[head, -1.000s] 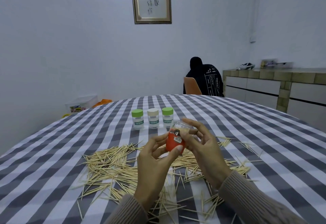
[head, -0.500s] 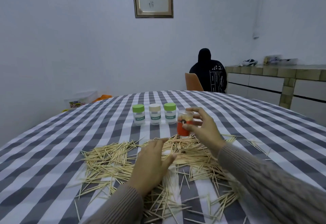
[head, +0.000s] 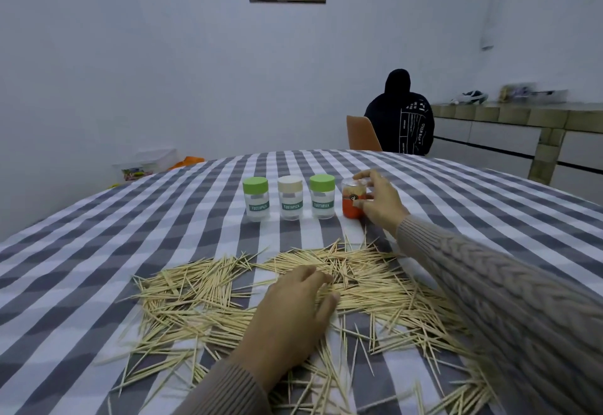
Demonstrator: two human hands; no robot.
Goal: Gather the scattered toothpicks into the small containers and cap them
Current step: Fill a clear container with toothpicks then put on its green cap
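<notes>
A wide heap of wooden toothpicks (head: 202,294) covers the near part of the checked tablecloth (head: 98,251). Behind it stands a row of small containers: one with a green cap (head: 256,199), one with a beige cap (head: 290,198), another with a green cap (head: 322,196), and at the right end an orange container with a clear cap (head: 352,198). My right hand (head: 380,202) grips the orange container, which stands on the cloth. My left hand (head: 293,316) rests palm down on the toothpicks, fingers loosely bent.
A person in a black hoodie (head: 399,117) sits with back turned beyond the table's far edge, on an orange chair (head: 360,134). A counter (head: 509,114) runs along the right wall. A clear plastic box (head: 146,166) sits on the floor at left.
My right hand carried the orange container away from me and set it at the right end of the row. My left hand let go of it and dropped onto the toothpick heap.
</notes>
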